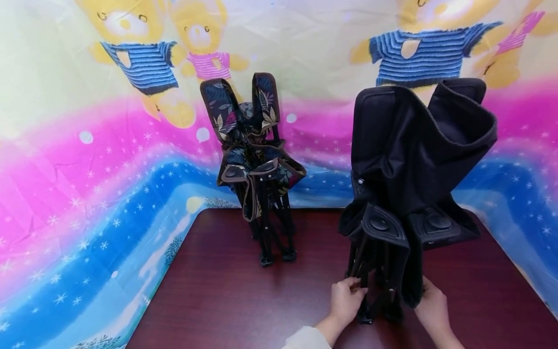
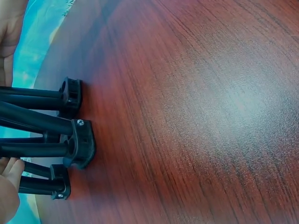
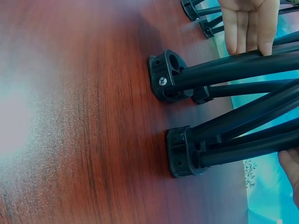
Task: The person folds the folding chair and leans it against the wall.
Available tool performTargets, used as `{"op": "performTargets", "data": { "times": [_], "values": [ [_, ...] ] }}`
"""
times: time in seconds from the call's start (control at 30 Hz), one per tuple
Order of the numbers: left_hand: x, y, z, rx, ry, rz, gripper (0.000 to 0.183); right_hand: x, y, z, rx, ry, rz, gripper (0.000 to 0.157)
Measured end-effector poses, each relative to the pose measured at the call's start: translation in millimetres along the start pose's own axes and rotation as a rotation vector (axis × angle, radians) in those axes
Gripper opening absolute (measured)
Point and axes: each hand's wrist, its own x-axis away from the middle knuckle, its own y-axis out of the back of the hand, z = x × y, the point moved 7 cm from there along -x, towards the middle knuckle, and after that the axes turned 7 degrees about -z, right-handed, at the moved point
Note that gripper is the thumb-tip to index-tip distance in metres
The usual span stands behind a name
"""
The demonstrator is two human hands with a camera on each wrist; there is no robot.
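A black folding chair (image 1: 414, 150), bunched up with its fabric seat hanging in folds, stands upright on the table. Its dark tubular legs (image 3: 243, 67) end in black plastic feet (image 2: 83, 144) on the tabletop. My left hand (image 1: 347, 298) grips a leg low on the left side, thumb in front; in the right wrist view its fingers lie along the tube. On the other side, my right hand (image 1: 431, 305) holds the chair low down, its fingertips partly hidden behind hanging fabric. Only a bit of the right hand (image 3: 292, 170) shows beside a leg in its own wrist view.
A second folded chair (image 1: 250, 160), with dark leaf-patterned fabric, stands farther back on the left. Both are on a dark red-brown wooden table (image 1: 209, 300). Behind it hangs a cloth backdrop (image 1: 305, 131) printed with bears and snowflakes.
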Motion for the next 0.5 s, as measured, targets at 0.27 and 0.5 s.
{"op": "performTargets", "data": {
  "times": [0.27, 0.5],
  "values": [
    [-1.4, -4.6, -0.9, -0.131, -0.076, 0.036, 0.014, -1.4, -1.9, 2.4, 0.033, 0.035, -0.002, 0.009],
    [-3.9, -4.4, -3.2, -0.17, -0.154, 0.058, 0.011, -1.7, -4.0, 3.7, 0.044, 0.095, -0.029, 0.011]
  ]
}}
